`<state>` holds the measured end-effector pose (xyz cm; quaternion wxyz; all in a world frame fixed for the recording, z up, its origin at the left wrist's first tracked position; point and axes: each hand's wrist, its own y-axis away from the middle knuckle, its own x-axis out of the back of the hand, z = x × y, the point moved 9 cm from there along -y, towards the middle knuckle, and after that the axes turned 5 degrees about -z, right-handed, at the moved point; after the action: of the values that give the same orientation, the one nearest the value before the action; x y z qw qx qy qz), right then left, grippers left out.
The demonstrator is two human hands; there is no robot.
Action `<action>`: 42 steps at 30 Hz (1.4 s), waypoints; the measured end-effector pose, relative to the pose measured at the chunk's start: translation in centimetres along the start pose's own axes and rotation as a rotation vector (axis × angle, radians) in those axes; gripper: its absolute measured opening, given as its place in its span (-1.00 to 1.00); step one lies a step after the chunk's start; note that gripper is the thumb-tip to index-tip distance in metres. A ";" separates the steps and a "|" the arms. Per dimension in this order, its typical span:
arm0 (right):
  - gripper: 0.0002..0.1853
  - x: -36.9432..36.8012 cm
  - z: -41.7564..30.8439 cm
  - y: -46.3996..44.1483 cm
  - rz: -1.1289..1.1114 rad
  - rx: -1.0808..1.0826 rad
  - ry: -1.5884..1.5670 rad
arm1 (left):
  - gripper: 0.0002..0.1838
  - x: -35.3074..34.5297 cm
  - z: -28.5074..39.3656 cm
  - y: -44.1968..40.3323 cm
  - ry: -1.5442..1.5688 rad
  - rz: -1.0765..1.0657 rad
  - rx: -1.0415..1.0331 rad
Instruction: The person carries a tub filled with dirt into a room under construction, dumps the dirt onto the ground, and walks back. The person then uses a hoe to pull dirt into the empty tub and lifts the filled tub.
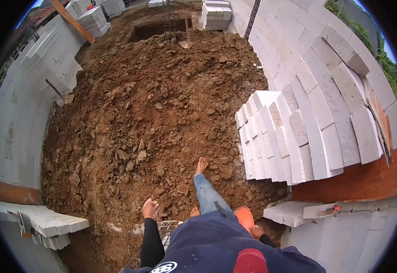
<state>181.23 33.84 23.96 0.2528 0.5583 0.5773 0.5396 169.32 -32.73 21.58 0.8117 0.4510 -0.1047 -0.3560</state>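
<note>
My left hand (pixel 150 209) hangs beside my body over the brown soil, with its fingers loosely curled but apart and nothing visible in them. At my right side, my right hand (pixel 256 232) grips the edge of an orange bucket-like container (pixel 244 217). The lower part of this container is hidden behind my body. One bare foot (pixel 201 164) is set forward on the loose soil (pixel 162 123); the other foot (pixel 195 212) is further back.
White blocks (pixel 271 136) are stacked on the right against a block wall (pixel 289 41). Other blocks (pixel 48 220) lie at the lower left, and a handsaw (pixel 321 210) rests on a block at the right. Ahead are a dug pit (pixel 150 31), an upright rebar cage (pixel 169 22) and a hoe (pixel 185 43).
</note>
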 end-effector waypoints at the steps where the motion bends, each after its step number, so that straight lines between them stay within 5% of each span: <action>1: -0.43 0.6 -1.1 -3.1 -0.004 0.017 0.106 | -0.55 0.1 1.5 -1.6 0.058 -0.018 -0.023; 4: -0.38 2.6 -6.4 -14.0 0.036 0.068 0.383 | -0.68 -2.5 8.5 -4.0 0.025 0.089 -0.093; 5: -0.38 3.0 -14.5 -9.9 0.015 0.056 0.433 | -0.71 -2.6 9.9 -5.1 0.016 0.118 -0.082; 10: -0.39 6.2 -34.2 -16.7 0.082 0.151 0.591 | -0.96 -2.1 14.7 -7.3 -0.092 0.274 0.020; 12: -0.39 8.1 -42.9 -17.2 0.180 0.209 0.552 | -0.90 -2.5 14.1 -8.1 -0.059 0.219 0.017; 13: -0.40 9.1 -46.2 -18.5 0.215 0.276 0.569 | -0.77 -2.2 13.1 -8.0 -0.016 0.359 0.025; 15: -0.42 10.6 -53.7 -19.3 0.273 0.378 0.591 | -0.78 -0.8 10.3 -11.5 -0.412 0.158 -0.097; 17: -0.44 11.2 -61.1 -17.9 0.319 0.445 0.575 | -0.83 -5.4 9.4 -8.4 0.050 0.349 0.200; 24: -0.52 8.7 -70.3 -24.9 0.107 0.571 0.377 | -0.70 -12.1 12.4 -13.9 0.068 0.399 0.332; 26: -0.54 8.3 -71.9 -24.9 0.122 0.453 0.421 | -0.69 -14.2 16.2 -17.3 0.038 0.341 0.343; 30: -0.56 7.7 -78.3 -22.8 0.297 0.596 0.455 | -0.71 -15.6 24.1 -28.1 -0.071 0.355 0.374; 34: -0.57 8.0 -78.9 -25.3 0.295 0.384 0.506 | -0.51 -24.4 41.2 -33.1 -0.129 0.291 0.308; 42: -0.36 3.1 -90.3 -19.7 0.155 0.094 0.614 | -0.48 -39.7 72.3 -48.0 -0.248 0.053 -0.082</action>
<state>92.39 9.97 33.24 -0.0011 0.4229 0.6066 0.6732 81.85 -69.90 30.12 0.8194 0.3671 -0.2016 -0.3914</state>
